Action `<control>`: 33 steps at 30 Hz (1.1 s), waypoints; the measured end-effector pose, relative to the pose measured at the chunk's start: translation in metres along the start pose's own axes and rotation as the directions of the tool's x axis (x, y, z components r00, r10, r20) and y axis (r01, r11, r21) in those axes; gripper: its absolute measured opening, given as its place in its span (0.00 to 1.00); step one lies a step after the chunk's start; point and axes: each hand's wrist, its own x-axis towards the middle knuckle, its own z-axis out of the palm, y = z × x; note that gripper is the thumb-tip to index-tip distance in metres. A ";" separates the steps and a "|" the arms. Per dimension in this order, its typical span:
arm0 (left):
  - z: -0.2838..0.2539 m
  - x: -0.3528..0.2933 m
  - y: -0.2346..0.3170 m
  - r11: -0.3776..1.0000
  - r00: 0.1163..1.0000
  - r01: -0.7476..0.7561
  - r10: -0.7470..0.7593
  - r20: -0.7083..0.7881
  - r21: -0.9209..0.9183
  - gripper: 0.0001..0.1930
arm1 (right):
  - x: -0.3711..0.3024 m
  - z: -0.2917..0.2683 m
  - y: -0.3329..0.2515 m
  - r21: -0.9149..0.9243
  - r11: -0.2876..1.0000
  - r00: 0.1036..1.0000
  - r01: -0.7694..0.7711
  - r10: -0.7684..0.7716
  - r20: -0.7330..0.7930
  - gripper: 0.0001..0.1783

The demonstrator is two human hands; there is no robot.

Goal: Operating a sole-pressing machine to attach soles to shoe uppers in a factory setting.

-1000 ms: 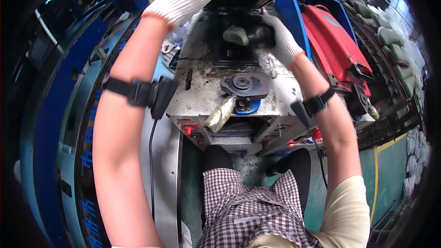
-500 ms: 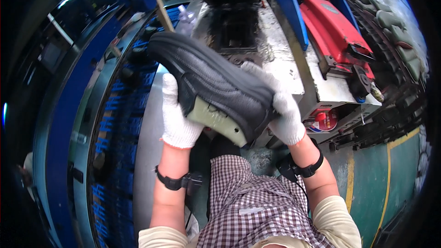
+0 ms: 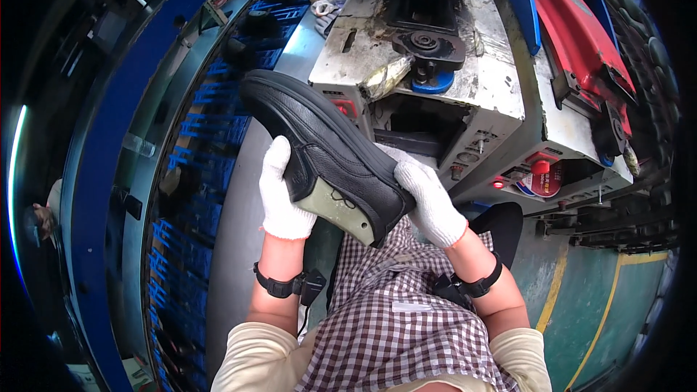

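Observation:
A black leather shoe (image 3: 341, 167) with a thick black sole is held up in front of me, tilted from upper left to lower right, sole side upward. A pale green shoe last (image 3: 337, 210) with a small dark hole fills its opening. My left hand (image 3: 284, 196), in a white knit glove, grips the shoe from below at its opening, thumb pointing up along the side. My right hand (image 3: 432, 203), gloved alike, is closed round the shoe's lower right end; some of its fingers are hidden behind the sole.
Beyond the shoe stands a worn white machine (image 3: 497, 87) with a dark round fixture (image 3: 428, 47). To its right is another machine with a red cover (image 3: 581, 36). A conveyor with blue racks (image 3: 218, 123) runs along my left. A person (image 3: 45, 221) shows at the far left.
My view has shifted, showing more of the white machine's front. The shoe has come slightly lower and nearer my apron, still in both hands.

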 end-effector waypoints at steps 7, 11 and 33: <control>-0.020 -0.005 -0.003 0.995 0.994 0.036 -0.025 -0.111 0.098 0.27 | -0.001 -0.009 0.029 0.237 0.957 0.983 -0.170 0.146 0.114 0.39; -0.028 -0.001 -0.006 0.995 0.987 0.078 -0.067 -0.147 0.070 0.28 | -0.002 -0.014 0.057 0.216 0.956 0.975 -0.199 0.171 0.141 0.41; -0.069 0.005 -0.038 0.915 0.985 -0.079 0.132 -0.109 0.397 0.25 | -0.023 -0.066 0.120 0.870 0.251 0.839 -0.425 0.471 0.274 0.40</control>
